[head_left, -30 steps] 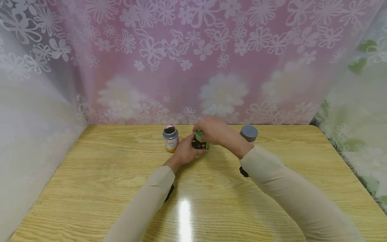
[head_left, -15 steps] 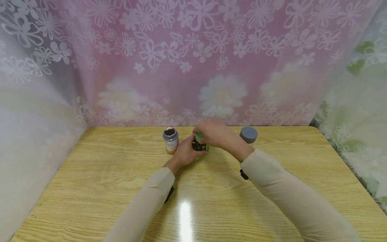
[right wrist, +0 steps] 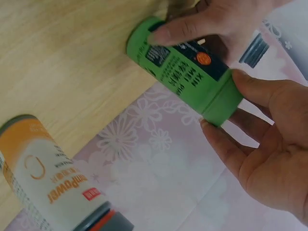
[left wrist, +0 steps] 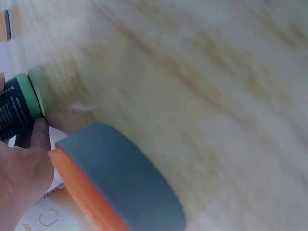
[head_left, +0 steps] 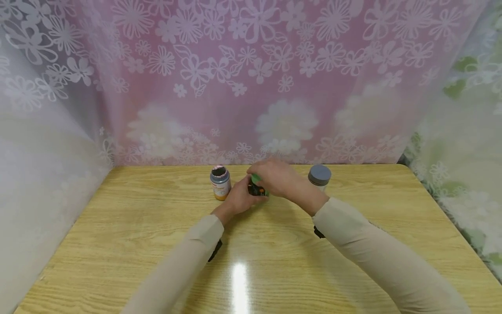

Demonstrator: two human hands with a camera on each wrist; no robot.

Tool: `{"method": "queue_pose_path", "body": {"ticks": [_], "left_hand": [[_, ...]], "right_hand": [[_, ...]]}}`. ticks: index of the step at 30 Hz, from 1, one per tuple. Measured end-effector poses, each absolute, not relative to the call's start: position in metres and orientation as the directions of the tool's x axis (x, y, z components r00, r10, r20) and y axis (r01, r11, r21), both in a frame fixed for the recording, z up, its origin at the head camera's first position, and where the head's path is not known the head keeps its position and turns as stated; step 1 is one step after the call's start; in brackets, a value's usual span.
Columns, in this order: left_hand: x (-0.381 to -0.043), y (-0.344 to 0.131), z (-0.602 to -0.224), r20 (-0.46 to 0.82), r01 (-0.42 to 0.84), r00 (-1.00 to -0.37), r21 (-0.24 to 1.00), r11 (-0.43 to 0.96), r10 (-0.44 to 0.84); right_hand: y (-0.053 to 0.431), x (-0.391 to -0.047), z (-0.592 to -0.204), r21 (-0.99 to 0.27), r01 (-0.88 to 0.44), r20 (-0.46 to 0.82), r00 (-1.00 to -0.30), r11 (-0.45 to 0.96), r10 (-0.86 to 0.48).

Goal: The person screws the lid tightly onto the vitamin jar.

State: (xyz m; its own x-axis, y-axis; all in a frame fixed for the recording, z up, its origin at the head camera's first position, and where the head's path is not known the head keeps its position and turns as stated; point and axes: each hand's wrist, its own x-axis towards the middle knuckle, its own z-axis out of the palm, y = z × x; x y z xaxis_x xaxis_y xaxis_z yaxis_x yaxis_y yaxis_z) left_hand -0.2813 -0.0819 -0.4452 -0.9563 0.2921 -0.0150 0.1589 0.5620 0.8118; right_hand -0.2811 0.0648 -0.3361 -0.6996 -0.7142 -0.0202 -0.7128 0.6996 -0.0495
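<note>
A small green and black bottle (right wrist: 190, 72) stands on the table between the two hands. My left hand (head_left: 240, 196) grips its body low down, with the thumb across the label in the right wrist view. From above, my right hand (head_left: 276, 176) pinches the bottle's green cap (right wrist: 224, 103) between thumb and fingers. The cap sits on the bottle. Just left of the left hand is an open jar (head_left: 220, 185) with a torn foil seal round its mouth. A grey lid with an orange inside (left wrist: 122, 178) lies near the left wrist.
A second jar, orange and white (right wrist: 41, 173) with a grey lid (head_left: 319, 174), stands behind the right forearm. The wooden table (head_left: 137, 226) ends at a pink flowered curtain (head_left: 219, 109) at the back. Pale curtains hang at both sides.
Both hands keep their hold on the bottle and its cap. The right hand sits slightly lower and further left in the view, and the head view itself has shifted a little.
</note>
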Motion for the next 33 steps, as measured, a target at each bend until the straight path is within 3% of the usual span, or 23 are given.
{"method": "queue_pose_path", "body": {"ticks": [8, 20, 28, 33], "left_hand": [[-0.274, -0.082, -0.442, -0.015, 0.158, -0.957, 0.808, 0.567, 0.288], [-0.243, -0.099, -0.428, 0.045, 0.232, -0.961, 0.663, 0.712, 0.271], [-0.211, -0.116, -0.414, 0.151, 0.355, -0.935, 0.372, 0.858, 0.321], [-0.196, -0.138, -0.414, 0.294, 0.444, -0.877, 0.19, 0.876, 0.381]], "right_hand": [[0.071, -0.278, -0.341, -0.039, -0.71, 0.01, -0.704, 0.703, -0.71], [0.085, -0.27, -0.344, -0.059, -0.701, 0.047, -0.713, 0.71, -0.7], [0.092, -0.253, -0.351, 0.006, -0.713, 0.136, -0.694, 0.701, -0.707], [0.091, -0.237, -0.358, 0.026, -0.723, 0.201, -0.673, 0.691, -0.712]]}}
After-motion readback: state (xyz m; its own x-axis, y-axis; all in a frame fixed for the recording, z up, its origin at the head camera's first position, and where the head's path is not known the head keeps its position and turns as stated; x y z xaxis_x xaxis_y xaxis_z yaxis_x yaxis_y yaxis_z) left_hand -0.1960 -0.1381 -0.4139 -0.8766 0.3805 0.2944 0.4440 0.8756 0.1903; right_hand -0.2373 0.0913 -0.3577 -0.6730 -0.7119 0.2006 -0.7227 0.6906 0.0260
